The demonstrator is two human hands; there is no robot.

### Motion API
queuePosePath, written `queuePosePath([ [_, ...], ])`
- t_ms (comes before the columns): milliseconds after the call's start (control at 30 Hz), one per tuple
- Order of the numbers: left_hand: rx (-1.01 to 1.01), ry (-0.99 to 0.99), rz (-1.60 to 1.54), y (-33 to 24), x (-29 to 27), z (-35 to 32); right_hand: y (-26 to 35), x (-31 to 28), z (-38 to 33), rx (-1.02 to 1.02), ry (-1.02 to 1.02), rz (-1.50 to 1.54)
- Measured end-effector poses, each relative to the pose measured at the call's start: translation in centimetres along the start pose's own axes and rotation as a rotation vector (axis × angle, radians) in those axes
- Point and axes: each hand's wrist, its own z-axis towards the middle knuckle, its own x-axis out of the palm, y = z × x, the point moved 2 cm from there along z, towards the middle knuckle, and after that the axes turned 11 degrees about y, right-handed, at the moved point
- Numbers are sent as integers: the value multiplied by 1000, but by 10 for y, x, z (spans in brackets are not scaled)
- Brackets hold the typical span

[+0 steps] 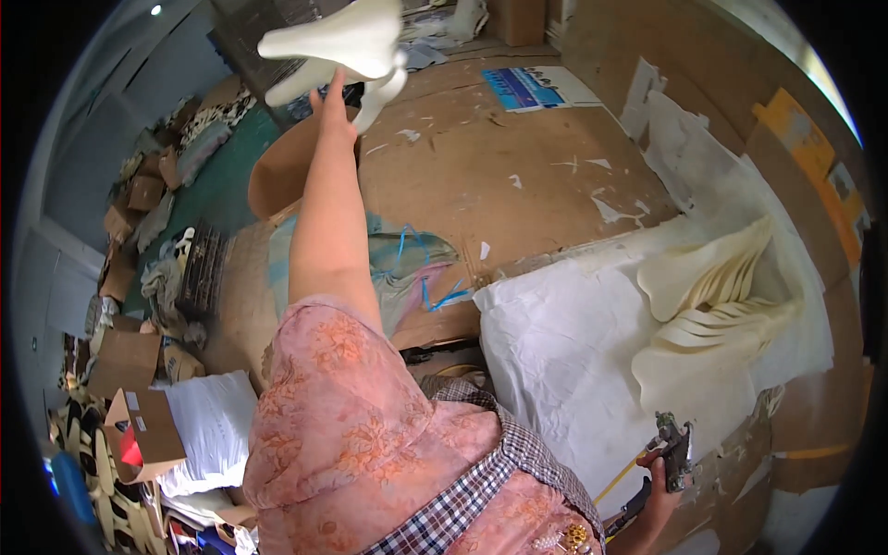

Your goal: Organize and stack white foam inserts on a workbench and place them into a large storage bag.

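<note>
My left arm stretches to the far left. My left hand point(334, 104) has its fingers spread, their tips at the lower edge of a cream saddle-shaped pad point(338, 42). Another cream pad point(302, 81) lies below that one, and part of a further pale piece shows beside it. The overlap hides whether the fingertips bear any of the weight. At the lower right, my right hand point(659, 490) is wrapped round a dirty spray gun point(677, 451) with a yellow hose. Beyond the gun, two fanned rows of cream pads point(717, 342) rest on a white sheet point(555, 342).
A large cardboard-covered table point(518, 176) with paper scraps spreads ahead. Next to my left forearm stands a round brown container point(277, 166). A cloth with blue ties point(407, 268) lies at the table's near edge. Cartons point(143, 430) and a white bag point(215, 430) crowd the left.
</note>
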Motion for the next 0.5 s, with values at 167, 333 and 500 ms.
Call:
queuePosePath([
  [167, -183, 61, 84, 131, -80, -47, 7, 36, 1, -12, 36, 11],
  [333, -791, 200, 25, 288, -31, -183, 10, 40, -22, -27, -14, -84],
  [500, -865, 712, 102, 314, 97, -244, 14, 55, -69, -55, -253, -40],
])
